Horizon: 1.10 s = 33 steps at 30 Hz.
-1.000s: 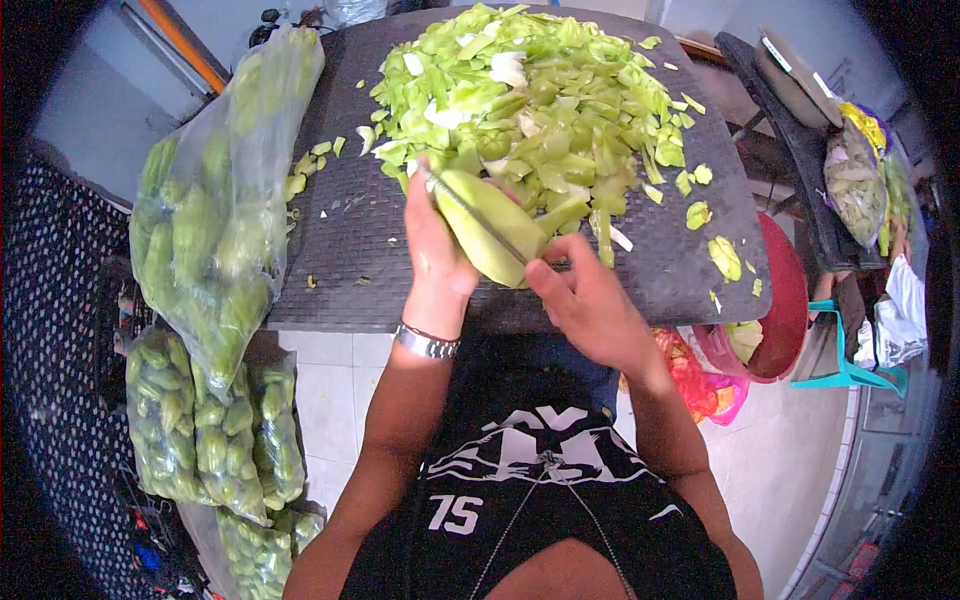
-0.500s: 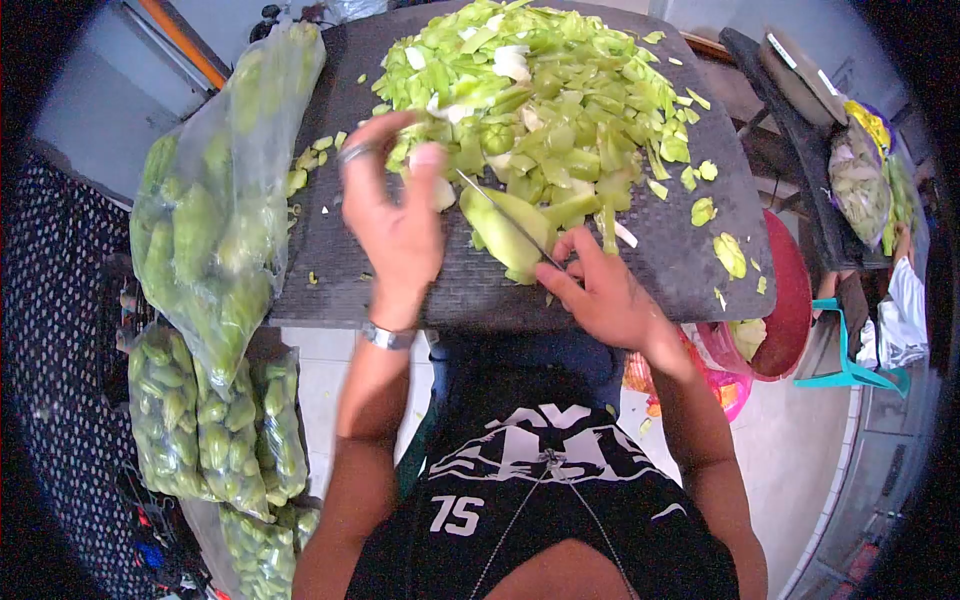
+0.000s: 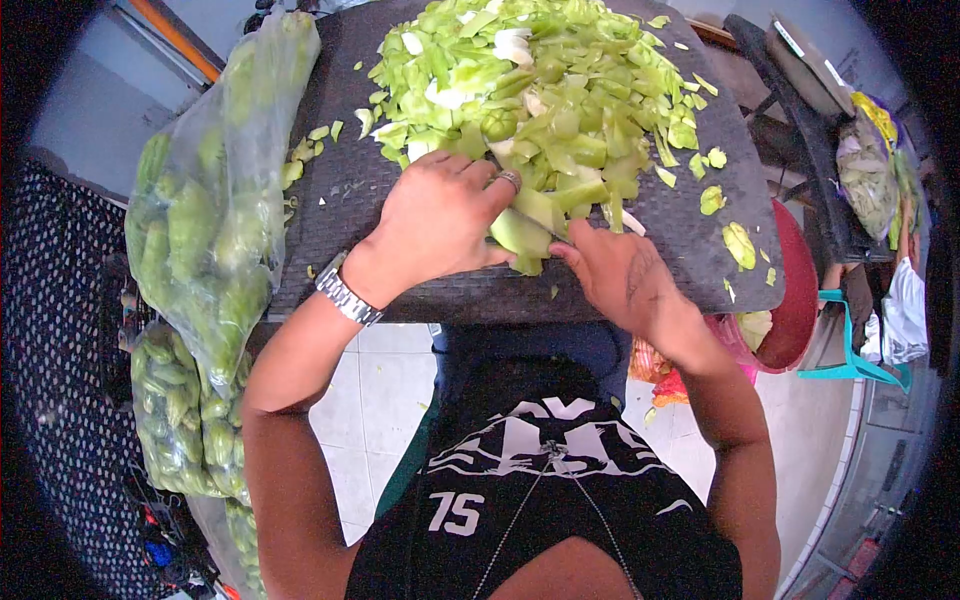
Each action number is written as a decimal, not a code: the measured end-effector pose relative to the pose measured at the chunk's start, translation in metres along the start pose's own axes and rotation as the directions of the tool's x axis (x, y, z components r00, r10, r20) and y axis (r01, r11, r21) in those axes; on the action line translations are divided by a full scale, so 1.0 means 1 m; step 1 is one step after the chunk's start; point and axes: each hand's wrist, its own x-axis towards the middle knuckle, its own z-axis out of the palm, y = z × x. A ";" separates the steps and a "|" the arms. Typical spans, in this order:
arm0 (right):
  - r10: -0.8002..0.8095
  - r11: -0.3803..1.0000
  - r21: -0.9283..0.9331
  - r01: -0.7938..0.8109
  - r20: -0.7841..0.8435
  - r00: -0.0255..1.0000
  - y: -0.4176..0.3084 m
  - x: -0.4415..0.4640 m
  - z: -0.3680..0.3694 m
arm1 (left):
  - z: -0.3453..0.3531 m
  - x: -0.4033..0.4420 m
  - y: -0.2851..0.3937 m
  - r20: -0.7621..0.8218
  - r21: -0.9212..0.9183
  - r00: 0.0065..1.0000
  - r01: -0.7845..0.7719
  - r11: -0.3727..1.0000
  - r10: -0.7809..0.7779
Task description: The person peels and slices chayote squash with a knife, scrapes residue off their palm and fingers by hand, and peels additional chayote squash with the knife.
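My right hand (image 3: pixel 625 275) is closed round a knife (image 3: pixel 541 226), whose thin blade slants up and left across a pale green chayote piece (image 3: pixel 520 236). The handle is mostly hidden in my fingers. From the left, my left hand (image 3: pixel 440 215) grips the same piece, its thumb along the near side and its fingers curled over the far side. Just beyond both hands rises a large heap of cut chayote (image 3: pixel 560 110), light green with some white bits. All of this lies on a dark woven-textured table (image 3: pixel 345 230) near its front edge.
A clear plastic bag of whole chayotes (image 3: pixel 195 220) leans at the table's left, with more bagged chayotes (image 3: pixel 170 410) below. Loose scraps (image 3: pixel 738 245) dot the right side. A red tub (image 3: pixel 790 290) and a teal stool (image 3: pixel 850 345) stand on the floor to the right.
My left hand has come down from above the table, moving right onto the chayote piece, and now grips it. My right hand still holds the knife and has shifted slightly right.
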 end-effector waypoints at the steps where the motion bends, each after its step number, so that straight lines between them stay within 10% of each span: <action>1: -0.001 1.000 -0.014 0.001 0.017 1.000 0.001 0.002 -0.001 | 0.003 0.001 -0.002 0.000 0.005 1.000 0.012 1.000 -0.012; 24: -0.332 0.935 -0.145 0.324 -0.029 0.943 0.029 0.022 -0.040 | 0.043 0.003 0.013 -0.177 -0.165 0.959 0.193 0.967 -0.221; 30: -0.546 0.705 -0.581 0.406 -0.079 0.834 0.037 0.020 -0.042 | 0.054 -0.001 0.017 -0.187 -0.168 0.943 0.246 0.955 -0.275; 33: -0.593 0.732 -0.482 0.481 -0.103 0.799 0.041 0.027 -0.045 | 0.057 -0.003 0.019 -0.168 -0.190 0.932 0.289 0.938 -0.321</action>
